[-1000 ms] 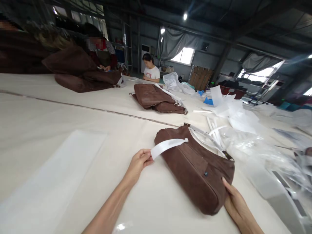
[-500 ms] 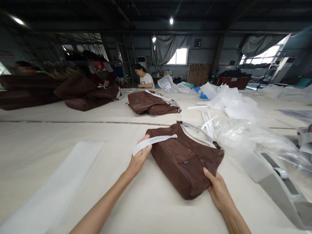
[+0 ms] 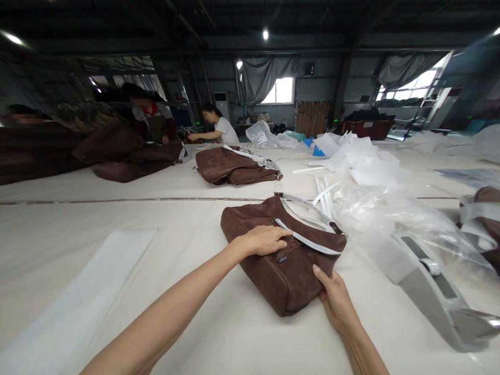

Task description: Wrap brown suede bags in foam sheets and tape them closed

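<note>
A brown bag (image 3: 312,284) rests tilted on the pale table, its handle wrapped in clear and white material. My right hand (image 3: 336,299) grips its lower right corner, thumb on top and fingers underneath. Across the bag's front lies my left hand (image 3: 265,240), palm down with fingers stretched out, holding nothing. Its fingertips are beside a white strip (image 3: 316,246) that runs from the zip towards the bag's right corner. A small dark label (image 3: 282,259) shows just below my left hand.
Another brown bag (image 3: 219,165) lies beyond, with more brown bags (image 3: 121,143) at the left. White sheets (image 3: 363,161), short white tubes (image 3: 326,195) and clear plastic (image 3: 375,208) lie right. A grey dispenser (image 3: 433,297) stands near right. People work across the table.
My left hand has let go of the white strip and moved right onto the bag's front. The strip, earlier pulled out to the left, now lies across the bag to the right.
</note>
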A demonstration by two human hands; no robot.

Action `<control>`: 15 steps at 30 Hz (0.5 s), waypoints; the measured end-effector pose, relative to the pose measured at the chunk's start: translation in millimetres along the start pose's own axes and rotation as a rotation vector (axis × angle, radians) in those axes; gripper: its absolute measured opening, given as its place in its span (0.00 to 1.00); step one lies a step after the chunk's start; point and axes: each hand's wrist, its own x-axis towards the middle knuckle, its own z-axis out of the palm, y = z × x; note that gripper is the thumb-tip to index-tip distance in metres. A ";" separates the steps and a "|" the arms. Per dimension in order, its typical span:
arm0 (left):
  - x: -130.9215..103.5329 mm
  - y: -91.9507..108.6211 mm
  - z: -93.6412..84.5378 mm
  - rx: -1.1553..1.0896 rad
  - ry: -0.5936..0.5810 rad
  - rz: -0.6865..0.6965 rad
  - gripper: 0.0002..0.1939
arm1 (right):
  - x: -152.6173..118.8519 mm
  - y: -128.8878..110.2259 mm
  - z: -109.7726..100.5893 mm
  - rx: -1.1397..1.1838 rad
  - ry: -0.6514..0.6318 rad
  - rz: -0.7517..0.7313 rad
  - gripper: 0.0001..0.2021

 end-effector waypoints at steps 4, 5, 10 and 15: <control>6.8 2.8 -1.7 0.105 -0.102 -0.038 0.30 | 1.8 1.3 -1.9 -0.013 -0.005 0.006 0.37; 8.7 3.6 -0.4 0.092 -0.099 -0.037 0.32 | 1.8 1.5 -2.5 -0.023 -0.007 0.010 0.37; 14.2 6.7 12.9 0.040 -0.131 -0.029 0.32 | -1.6 0.8 3.3 -0.075 -0.046 -0.006 0.38; -10.2 1.2 5.5 -0.100 0.052 0.031 0.32 | -4.9 -14.9 45.9 -0.076 -0.195 -0.161 0.38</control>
